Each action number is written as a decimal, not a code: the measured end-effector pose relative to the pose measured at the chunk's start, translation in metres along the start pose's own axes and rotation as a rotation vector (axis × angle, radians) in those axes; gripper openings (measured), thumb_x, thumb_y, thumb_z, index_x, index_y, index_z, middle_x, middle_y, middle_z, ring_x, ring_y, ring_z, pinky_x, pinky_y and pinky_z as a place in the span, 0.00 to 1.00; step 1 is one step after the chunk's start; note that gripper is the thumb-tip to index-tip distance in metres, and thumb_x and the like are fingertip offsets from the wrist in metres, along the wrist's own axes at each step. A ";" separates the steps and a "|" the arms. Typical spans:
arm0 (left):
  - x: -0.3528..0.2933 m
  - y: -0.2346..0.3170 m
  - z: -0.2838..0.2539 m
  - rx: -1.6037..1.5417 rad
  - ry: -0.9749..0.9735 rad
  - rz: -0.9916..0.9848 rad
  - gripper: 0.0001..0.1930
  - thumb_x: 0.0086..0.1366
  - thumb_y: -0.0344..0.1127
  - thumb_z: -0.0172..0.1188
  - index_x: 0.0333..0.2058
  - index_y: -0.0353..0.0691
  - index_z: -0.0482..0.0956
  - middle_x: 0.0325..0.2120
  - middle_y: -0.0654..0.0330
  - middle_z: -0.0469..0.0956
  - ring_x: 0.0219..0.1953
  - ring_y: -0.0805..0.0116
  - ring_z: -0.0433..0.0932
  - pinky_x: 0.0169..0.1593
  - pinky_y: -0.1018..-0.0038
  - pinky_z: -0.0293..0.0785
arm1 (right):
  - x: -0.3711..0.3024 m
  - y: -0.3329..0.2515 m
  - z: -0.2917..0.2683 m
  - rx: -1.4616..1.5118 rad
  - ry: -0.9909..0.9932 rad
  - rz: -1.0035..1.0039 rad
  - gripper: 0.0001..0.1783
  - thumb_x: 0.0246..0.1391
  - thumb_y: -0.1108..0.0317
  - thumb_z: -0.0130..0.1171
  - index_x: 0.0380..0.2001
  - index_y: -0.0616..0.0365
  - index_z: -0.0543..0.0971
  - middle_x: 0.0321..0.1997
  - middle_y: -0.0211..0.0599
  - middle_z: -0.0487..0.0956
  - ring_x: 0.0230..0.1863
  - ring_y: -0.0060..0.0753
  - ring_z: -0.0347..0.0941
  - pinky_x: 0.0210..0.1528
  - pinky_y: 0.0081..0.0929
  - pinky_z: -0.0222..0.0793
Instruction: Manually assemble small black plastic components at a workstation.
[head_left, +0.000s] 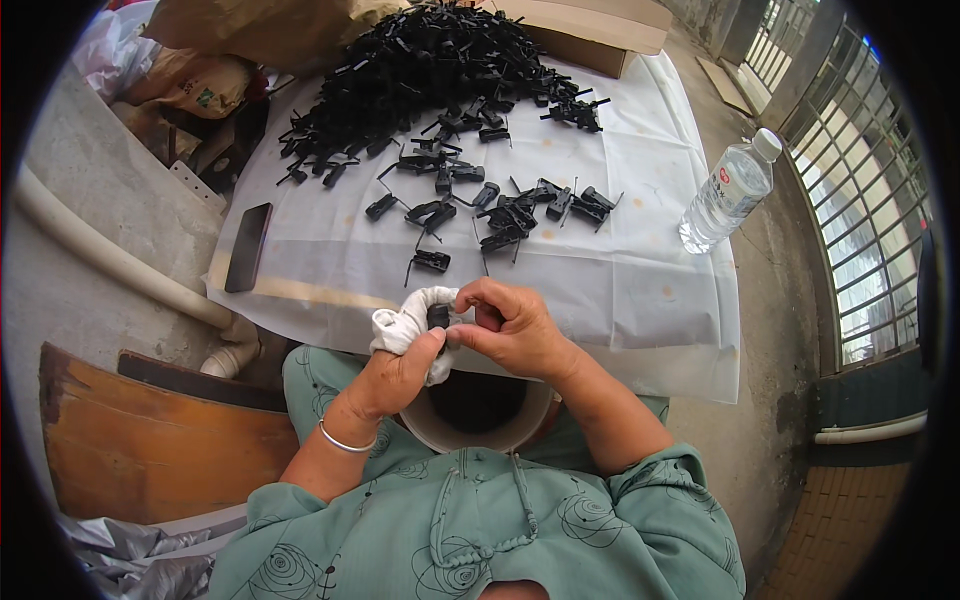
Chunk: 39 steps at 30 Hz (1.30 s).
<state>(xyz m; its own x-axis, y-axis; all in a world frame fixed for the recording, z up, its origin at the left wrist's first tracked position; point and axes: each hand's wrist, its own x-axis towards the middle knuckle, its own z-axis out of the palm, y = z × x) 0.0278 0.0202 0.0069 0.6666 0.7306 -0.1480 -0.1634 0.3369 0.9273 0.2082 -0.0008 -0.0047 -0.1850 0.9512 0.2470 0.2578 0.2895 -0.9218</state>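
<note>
In my left hand (398, 376) is a small black plastic part (438, 317), held together with a bunched white cloth (398, 328). The cloth wraps around the fingers, so most of them are hidden. My right hand (522, 332) comes in from the other side, its thumb and forefinger bent together at the part's edge. Whatever these fingertips pinch is too small to make out. Both hands are above a round bucket (545, 412) between my knees, dark inside. Just beyond the hands, a loose black clip-like part (431, 261) with a thin arm lies on the table.
A large heap of black parts (430, 75) covers the far side of the white-covered table (640, 300), with several strewn nearer. A phone (248, 248) lies at the left, and a clear water bottle (730, 190) stands at the right. A cardboard box (590, 35) sits behind.
</note>
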 end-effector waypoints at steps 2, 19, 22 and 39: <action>0.000 0.002 0.003 0.061 0.003 0.007 0.16 0.62 0.27 0.41 0.49 0.38 0.60 0.24 0.66 0.64 0.19 0.82 0.59 0.21 0.84 0.57 | 0.001 -0.001 0.003 0.017 0.012 -0.009 0.07 0.48 0.71 0.59 0.28 0.61 0.72 0.19 0.37 0.72 0.17 0.35 0.64 0.21 0.27 0.61; -0.014 0.011 -0.002 0.777 0.277 0.049 0.14 0.57 0.27 0.48 0.44 0.33 0.67 0.29 0.51 0.73 0.35 0.60 0.72 0.42 0.72 0.68 | 0.020 0.003 0.018 -0.092 -0.153 -0.035 0.13 0.55 0.66 0.50 0.22 0.64 0.71 0.18 0.46 0.69 0.18 0.43 0.63 0.24 0.33 0.61; -0.018 0.013 -0.011 1.106 0.168 0.475 0.16 0.58 0.30 0.52 0.46 0.34 0.70 0.35 0.47 0.75 0.39 0.55 0.74 0.46 0.71 0.68 | 0.033 0.007 0.009 -0.318 -0.140 0.067 0.12 0.53 0.63 0.52 0.26 0.62 0.72 0.19 0.45 0.72 0.20 0.45 0.68 0.25 0.34 0.64; 0.010 0.002 -0.029 0.675 0.113 0.141 0.13 0.62 0.28 0.51 0.46 0.37 0.69 0.32 0.59 0.75 0.30 0.74 0.74 0.32 0.79 0.71 | 0.011 -0.010 -0.001 -0.217 -0.095 -0.114 0.17 0.41 0.70 0.61 0.38 0.58 0.72 0.19 0.35 0.69 0.17 0.31 0.63 0.22 0.26 0.60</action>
<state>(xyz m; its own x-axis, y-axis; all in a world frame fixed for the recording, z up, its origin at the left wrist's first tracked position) 0.0130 0.0452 -0.0023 0.5862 0.8101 -0.0109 0.2691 -0.1820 0.9458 0.2049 0.0068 0.0077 -0.3103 0.8996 0.3073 0.4256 0.4205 -0.8013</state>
